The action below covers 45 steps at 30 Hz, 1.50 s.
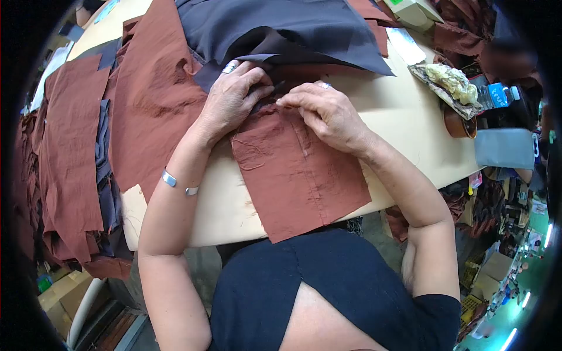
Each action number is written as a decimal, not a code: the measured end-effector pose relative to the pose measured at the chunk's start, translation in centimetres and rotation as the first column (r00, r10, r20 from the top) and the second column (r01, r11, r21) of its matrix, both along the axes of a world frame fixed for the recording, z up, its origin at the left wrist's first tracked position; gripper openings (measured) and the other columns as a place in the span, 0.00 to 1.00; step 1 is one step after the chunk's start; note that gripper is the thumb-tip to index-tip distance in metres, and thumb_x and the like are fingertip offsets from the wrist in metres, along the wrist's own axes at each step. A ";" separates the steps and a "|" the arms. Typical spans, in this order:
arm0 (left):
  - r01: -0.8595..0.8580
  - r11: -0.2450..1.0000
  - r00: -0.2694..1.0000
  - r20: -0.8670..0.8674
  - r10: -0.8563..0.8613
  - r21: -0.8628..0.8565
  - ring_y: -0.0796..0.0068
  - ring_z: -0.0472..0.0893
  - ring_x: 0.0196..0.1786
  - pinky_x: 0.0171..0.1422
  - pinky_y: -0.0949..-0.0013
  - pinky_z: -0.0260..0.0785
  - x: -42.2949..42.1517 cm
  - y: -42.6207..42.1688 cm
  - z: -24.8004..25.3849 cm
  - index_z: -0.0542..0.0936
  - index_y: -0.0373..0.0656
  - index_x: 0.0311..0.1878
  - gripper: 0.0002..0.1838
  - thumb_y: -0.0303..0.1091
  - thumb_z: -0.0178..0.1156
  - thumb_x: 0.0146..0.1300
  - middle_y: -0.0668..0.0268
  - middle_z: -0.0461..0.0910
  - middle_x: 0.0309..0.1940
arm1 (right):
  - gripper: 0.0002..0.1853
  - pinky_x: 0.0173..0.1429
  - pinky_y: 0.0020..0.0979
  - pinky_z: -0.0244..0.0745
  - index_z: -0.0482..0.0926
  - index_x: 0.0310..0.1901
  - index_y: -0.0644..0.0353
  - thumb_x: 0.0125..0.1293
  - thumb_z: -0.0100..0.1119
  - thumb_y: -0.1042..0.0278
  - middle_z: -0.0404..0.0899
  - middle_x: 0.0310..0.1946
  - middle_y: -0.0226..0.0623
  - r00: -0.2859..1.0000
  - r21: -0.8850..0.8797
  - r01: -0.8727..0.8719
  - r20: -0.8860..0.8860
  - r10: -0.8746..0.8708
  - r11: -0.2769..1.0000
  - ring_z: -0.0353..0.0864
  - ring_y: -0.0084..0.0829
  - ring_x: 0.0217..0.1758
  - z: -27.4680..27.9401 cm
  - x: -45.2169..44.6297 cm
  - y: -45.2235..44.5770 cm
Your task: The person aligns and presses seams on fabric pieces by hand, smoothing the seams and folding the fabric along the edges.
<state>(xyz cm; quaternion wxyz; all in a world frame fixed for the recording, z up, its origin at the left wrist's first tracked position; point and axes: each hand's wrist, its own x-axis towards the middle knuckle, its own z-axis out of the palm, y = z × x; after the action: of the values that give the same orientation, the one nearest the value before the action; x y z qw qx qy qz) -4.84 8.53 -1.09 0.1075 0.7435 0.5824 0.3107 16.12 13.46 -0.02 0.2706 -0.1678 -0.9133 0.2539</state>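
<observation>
On the table (420, 126), a reddish-brown panel (293, 175) reaches the near edge, the curled left hand (237, 93) and bent right hand (332, 114) at its far end. Dark cloth (281, 26) lies beyond; a bottle (496, 95) shows by the right edge.

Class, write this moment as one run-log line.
left grip: at rust panel, upper edge; right grip: same edge; dark cloth: beyond; panel: on table

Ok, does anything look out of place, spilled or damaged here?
No spill or clear damage shows. Only the crumpled yellowish bundle beside the bottle looks odd: clutter near the edge of a table spread with cloth.
</observation>
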 end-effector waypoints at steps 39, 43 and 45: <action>0.005 0.999 0.999 -0.033 -0.003 0.054 0.52 0.73 0.44 0.47 0.58 0.66 -0.6 1.9 0.0 0.75 0.39 0.35 0.04 0.28 0.57 0.57 0.56 0.76 0.41 | 0.10 0.46 0.38 0.67 0.80 0.39 0.59 0.55 0.54 0.76 0.71 0.35 0.38 0.993 0.036 0.113 0.022 -0.114 0.993 0.71 0.39 0.38 -1.0 -0.6 -1.1; -0.011 0.999 0.999 -0.045 0.013 0.050 0.52 0.73 0.44 0.47 0.58 0.66 -0.4 1.7 0.3 0.75 0.38 0.35 0.05 0.28 0.57 0.57 0.56 0.75 0.40 | 0.11 0.50 0.38 0.68 0.79 0.41 0.59 0.55 0.53 0.77 0.73 0.38 0.39 0.991 0.027 0.053 0.119 -0.055 0.998 0.73 0.40 0.43 -0.6 -0.2 -1.3; -0.005 0.999 0.999 -0.052 0.007 0.053 0.52 0.73 0.43 0.46 0.58 0.66 -0.5 1.8 0.3 0.75 0.38 0.35 0.05 0.28 0.57 0.57 0.56 0.75 0.39 | 0.13 0.52 0.38 0.68 0.78 0.44 0.58 0.55 0.53 0.77 0.73 0.40 0.40 0.995 -0.033 -0.031 0.096 0.034 0.999 0.73 0.41 0.47 -0.1 1.7 -1.3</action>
<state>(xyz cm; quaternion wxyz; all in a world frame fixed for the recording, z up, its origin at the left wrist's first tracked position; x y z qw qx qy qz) -5.34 10.29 -0.83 0.0717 0.7522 0.5788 0.3068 17.81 12.17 -0.08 0.2190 -0.1692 -0.9239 0.2644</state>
